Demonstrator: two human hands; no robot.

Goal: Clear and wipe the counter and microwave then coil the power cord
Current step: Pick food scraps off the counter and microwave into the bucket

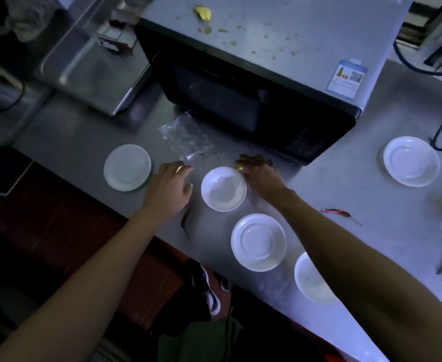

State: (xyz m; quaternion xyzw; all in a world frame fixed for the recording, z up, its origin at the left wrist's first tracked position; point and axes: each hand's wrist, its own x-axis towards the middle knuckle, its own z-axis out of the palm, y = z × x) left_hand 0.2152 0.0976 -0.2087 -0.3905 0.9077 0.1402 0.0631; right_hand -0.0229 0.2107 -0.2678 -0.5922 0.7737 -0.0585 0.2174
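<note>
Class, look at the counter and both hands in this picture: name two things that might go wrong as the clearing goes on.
1. The right hand pinches a small yellow scrap right beside the white dish; a careless sweep might knock the dish.
2. The saucer and the bowl sit near the counter edge, under the right forearm; they could be nudged off.

Blocked behind: microwave [254,100], clear plastic bag [186,137] just before it.
Open lane: bare worktop [345,178] between centre dishes [224,189] and right dish [411,160].
</note>
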